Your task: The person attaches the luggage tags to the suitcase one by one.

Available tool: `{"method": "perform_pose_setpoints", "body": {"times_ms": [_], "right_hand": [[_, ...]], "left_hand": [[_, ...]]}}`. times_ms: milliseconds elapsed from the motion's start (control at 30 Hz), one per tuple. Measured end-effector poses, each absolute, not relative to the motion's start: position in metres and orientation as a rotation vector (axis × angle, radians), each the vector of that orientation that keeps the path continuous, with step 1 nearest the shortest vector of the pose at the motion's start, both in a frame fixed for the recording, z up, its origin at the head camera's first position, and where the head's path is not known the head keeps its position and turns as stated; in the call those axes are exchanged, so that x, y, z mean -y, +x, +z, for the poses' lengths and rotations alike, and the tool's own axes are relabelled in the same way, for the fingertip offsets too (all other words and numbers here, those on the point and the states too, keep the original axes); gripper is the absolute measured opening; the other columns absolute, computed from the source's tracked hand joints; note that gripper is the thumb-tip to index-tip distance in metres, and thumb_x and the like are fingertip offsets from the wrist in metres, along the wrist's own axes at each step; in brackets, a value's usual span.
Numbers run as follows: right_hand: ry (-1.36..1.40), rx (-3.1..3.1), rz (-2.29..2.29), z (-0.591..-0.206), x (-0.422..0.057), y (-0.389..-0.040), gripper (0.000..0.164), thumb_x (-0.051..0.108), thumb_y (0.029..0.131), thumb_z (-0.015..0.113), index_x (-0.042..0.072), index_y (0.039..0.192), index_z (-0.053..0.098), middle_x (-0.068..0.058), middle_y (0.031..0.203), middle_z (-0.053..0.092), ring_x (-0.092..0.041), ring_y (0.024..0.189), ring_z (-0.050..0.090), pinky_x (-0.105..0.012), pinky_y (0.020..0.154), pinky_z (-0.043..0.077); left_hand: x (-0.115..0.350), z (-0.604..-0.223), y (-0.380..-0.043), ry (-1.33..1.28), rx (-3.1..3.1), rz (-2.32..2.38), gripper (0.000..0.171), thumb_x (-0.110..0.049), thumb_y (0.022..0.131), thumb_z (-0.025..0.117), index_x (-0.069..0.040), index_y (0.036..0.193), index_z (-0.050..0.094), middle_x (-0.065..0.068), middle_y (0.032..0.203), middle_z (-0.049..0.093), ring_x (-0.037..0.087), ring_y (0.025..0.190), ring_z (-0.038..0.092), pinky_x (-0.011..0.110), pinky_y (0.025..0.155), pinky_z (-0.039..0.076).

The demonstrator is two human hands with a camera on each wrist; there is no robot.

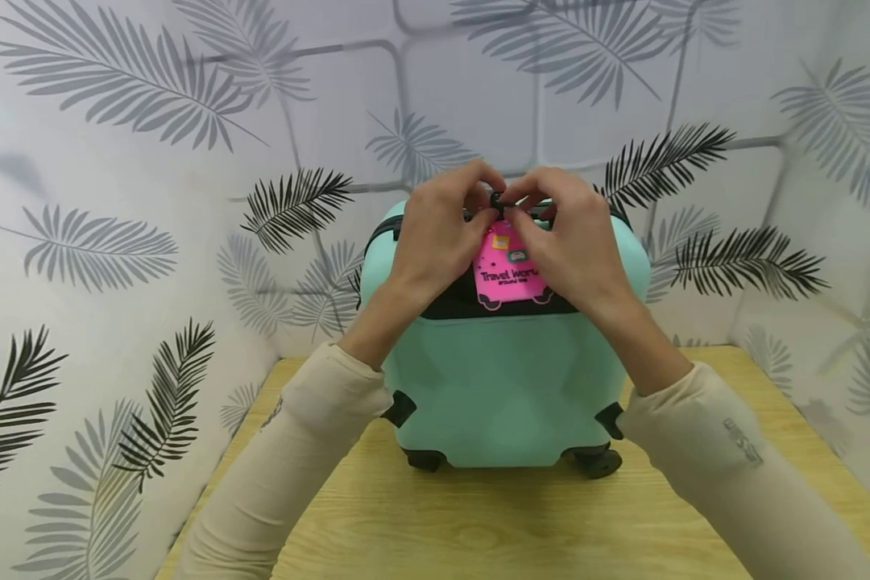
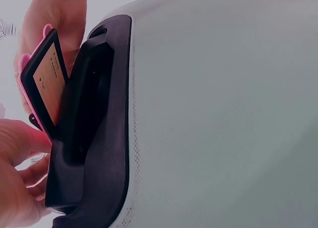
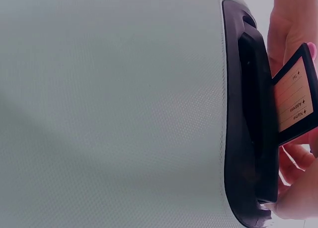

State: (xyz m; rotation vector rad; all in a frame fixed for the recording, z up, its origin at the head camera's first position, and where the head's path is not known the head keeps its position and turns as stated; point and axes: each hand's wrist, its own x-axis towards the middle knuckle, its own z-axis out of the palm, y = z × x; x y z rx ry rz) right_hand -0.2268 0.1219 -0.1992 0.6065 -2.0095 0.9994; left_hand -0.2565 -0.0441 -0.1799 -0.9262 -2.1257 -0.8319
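A mint green suitcase [image 1: 493, 379] stands upright on its wheels. On its top lies a black carry handle, seen close up in the left wrist view as a dark handle bar [image 2: 69, 163]. A pink luggage tag [image 1: 507, 270] with "Travel" lettering hangs over the suitcase's black upper panel. My left hand [image 1: 435, 234] and right hand [image 1: 580, 242] meet above it, pinching the tag's black strap [image 1: 496, 201] between fingertips and thumbs. Both wrist views show the tag's back, a black-framed card [image 3: 293, 99] with address lines, beside the handle. Fingers partly hide the strap.
The suitcase rests on a wood-grain table [image 1: 449, 524]. Behind and beside it rise walls with leaf-patterned covering [image 1: 138, 185]. A black caster wheel [image 1: 598, 463] sticks out at the suitcase's lower right.
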Motion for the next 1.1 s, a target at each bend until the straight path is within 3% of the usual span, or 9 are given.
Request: {"method": "perform_pose_setpoints", "body": {"times_ms": [500,767,933,1100], "right_hand": [[0.612,2.041,0.934,-0.1987,-0.1230,-0.2224,0.010,-0.004,0.096,0.065,-0.002,0.102,0.072,-0.016,0.094,0.072,-0.031,0.098,0.057,-0.039,0.082,0.042],[0.672,2.032,0.996,-0.2014,-0.1247,-0.2234,0.009,-0.002,0.097,0.065,0.000,0.103,0.071,-0.012,0.099,0.071,-0.020,0.091,0.062,-0.027,0.075,0.046],[0.644,2.041,1.028,-0.2013,-0.1254,-0.2246,0.009,0.004,0.097,0.069,0.004,0.102,0.076,-0.009,0.092,0.074,-0.016,0.087,0.056,-0.026,0.072,0.042],[0.579,2.045,1.084,-0.1993,-0.1254,-0.2268,0.015,0.004,0.096,0.070,0.003,0.111,0.071,-0.009,0.089,0.076,-0.015,0.076,0.058,-0.022,0.069,0.042]], "left_hand": [[0.0419,-0.1770,-0.2606,-0.915,2.154,-0.719,0.019,0.003,0.092,0.065,-0.008,0.105,0.074,0.007,0.088,0.072,0.023,0.091,0.063,0.033,0.083,0.048],[0.0415,-0.1793,-0.2588,-0.879,2.176,-0.713,0.020,0.000,0.094,0.065,-0.010,0.107,0.075,0.005,0.096,0.072,0.019,0.095,0.064,0.032,0.083,0.049],[0.0414,-0.1790,-0.2575,-0.876,2.197,-0.721,0.020,0.001,0.095,0.066,-0.009,0.110,0.076,0.005,0.104,0.074,0.018,0.099,0.067,0.031,0.088,0.051],[0.0401,-0.1782,-0.2586,-0.879,2.206,-0.728,0.023,0.000,0.096,0.065,-0.009,0.114,0.076,0.006,0.107,0.075,0.018,0.101,0.067,0.032,0.089,0.052]]}}
